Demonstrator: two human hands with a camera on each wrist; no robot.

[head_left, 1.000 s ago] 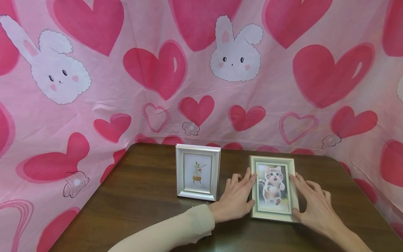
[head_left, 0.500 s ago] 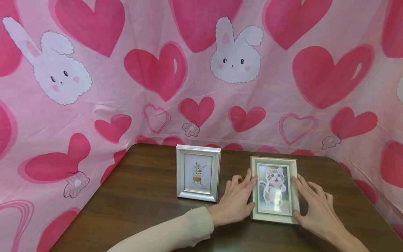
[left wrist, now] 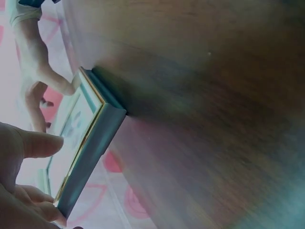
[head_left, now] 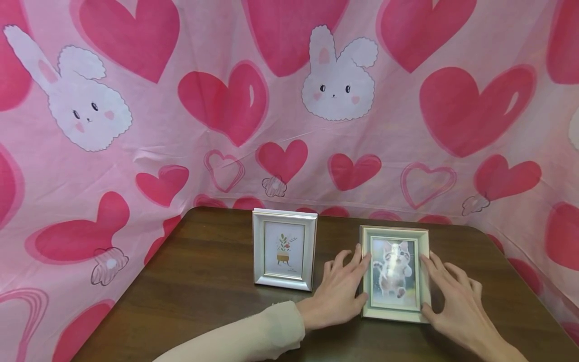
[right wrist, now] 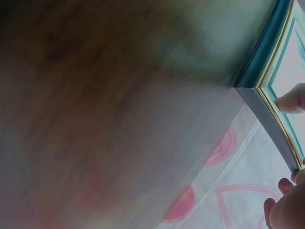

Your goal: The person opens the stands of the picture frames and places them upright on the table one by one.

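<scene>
A pale cream picture frame [head_left: 395, 315] with a kitten picture stands at the right of the table, leaning back, with glare over the kitten's head. My left hand [head_left: 339, 294] grips its left side, fingers along the upper edge and thumb lower down. On the opposite side my right hand [head_left: 461, 296] holds the frame, its thumb near the lower right corner. The right wrist view shows that thumb [right wrist: 293, 99] on the front of the frame and fingers round its edge. In the left wrist view the frame's thick side [left wrist: 90, 150] faces the camera.
A second frame, silvery white [head_left: 284, 280] with a potted plant print, stands upright to the left of my left hand. The dark brown wooden table [head_left: 203, 261] is backed by a pink curtain [head_left: 289, 125] with hearts and bunnies.
The kitten frame has shifted slightly right and tilted a little, both hands moving with it. Glare has appeared on the picture and moved upward. The plant frame stays put.
</scene>
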